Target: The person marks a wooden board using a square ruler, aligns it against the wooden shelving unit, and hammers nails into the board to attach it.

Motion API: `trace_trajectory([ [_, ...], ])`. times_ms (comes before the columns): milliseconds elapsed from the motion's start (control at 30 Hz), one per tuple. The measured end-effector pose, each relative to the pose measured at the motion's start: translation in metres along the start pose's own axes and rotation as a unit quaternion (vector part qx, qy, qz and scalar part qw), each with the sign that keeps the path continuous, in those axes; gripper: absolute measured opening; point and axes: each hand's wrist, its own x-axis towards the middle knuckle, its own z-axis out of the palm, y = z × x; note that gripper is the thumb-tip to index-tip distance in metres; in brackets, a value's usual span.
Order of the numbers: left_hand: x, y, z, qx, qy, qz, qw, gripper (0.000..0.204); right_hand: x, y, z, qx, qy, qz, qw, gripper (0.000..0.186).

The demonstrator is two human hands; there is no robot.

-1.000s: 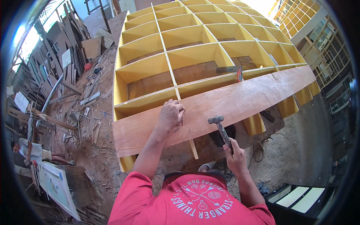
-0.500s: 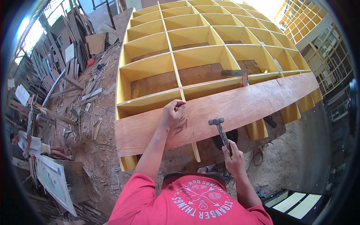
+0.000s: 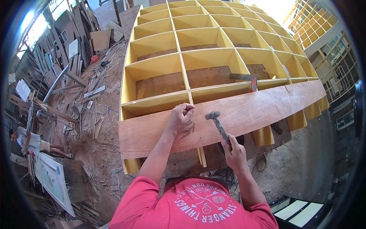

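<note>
A long reddish-brown plywood strip (image 3: 244, 110) lies over the near edge of a big yellow grid frame (image 3: 207, 57). My left hand (image 3: 181, 117) rests on the strip by its far edge, close to a frame rib. Its thumb and fingers are pinched together; whatever is between them is too small to make out. Several dark nails (image 3: 187, 131) lie loose on the wood beside that hand. My right hand (image 3: 234, 154) is closed round the handle of a hammer (image 3: 219, 126), whose head is raised just right of my left hand.
A square (image 3: 244, 77) with a red stock sits on a frame rib beyond the strip. Scrap boards (image 3: 72, 49) lean at the far left, with offcuts strewn over the dirt floor (image 3: 85, 141). Another person (image 3: 34, 141) is low at the left, near a white-framed panel (image 3: 53, 179).
The hammer head has moved left and up, closer to my left hand. My left hand keeps its pinch near the same rib. The whole view has shifted slightly.
</note>
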Motion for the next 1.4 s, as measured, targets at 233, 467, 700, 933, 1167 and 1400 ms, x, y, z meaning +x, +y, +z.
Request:
trace_trajectory([
  [233,0.001,-0.004,0.002,-0.002,0.009,0.027,1.000,0.012,0.055,-0.023,0.014,-0.064,0.005,-0.093,0.994,0.040],
  [467,0.001,-0.018,0.001,0.020,0.023,0.059,0.998,0.011,0.069,-0.039,0.004,-0.108,-0.062,-0.085,0.989,0.042],
  [700,0.003,-0.003,0.003,0.044,0.005,0.074,0.996,0.008,0.070,-0.023,0.007,-0.172,-0.097,-0.055,0.979,0.042],
  [933,0.004,-0.002,0.000,0.031,0.000,0.064,0.997,0.006,0.065,-0.020,0.017,-0.106,-0.043,-0.072,0.991,0.037],
  [1167,0.000,-0.006,0.001,0.062,0.002,0.085,0.994,0.010,0.062,-0.024,0.021,-0.047,0.029,-0.102,0.993,0.037],
  [1400,0.000,0.019,-0.006,0.027,-0.010,0.024,0.999,0.014,0.054,-0.010,0.010,-0.110,-0.050,-0.027,0.992,0.035],
])
